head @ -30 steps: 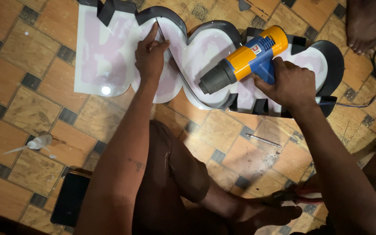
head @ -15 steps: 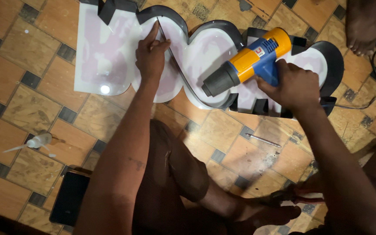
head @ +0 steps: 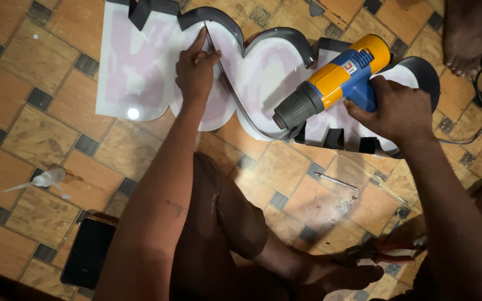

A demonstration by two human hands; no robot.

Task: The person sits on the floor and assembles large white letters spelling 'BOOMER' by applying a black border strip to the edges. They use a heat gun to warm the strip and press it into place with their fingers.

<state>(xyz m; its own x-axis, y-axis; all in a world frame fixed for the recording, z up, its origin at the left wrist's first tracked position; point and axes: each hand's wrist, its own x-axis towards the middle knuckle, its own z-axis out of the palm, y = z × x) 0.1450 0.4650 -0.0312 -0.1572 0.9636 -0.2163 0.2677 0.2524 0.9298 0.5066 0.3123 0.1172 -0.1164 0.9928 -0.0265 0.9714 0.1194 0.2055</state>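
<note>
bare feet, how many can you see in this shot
2. One foot rests on the tiled floor at the bottom, beside red-handled pliers. Another person's foot is at the top right corner. Others may be hidden outside the view.

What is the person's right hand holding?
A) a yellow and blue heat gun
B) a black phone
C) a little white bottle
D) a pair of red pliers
A: the right hand grips the handle of the yellow and blue heat gun, whose grey nozzle points at the dark strip along the edge of the white letter sign, while the left hand presses on that strip.
</note>
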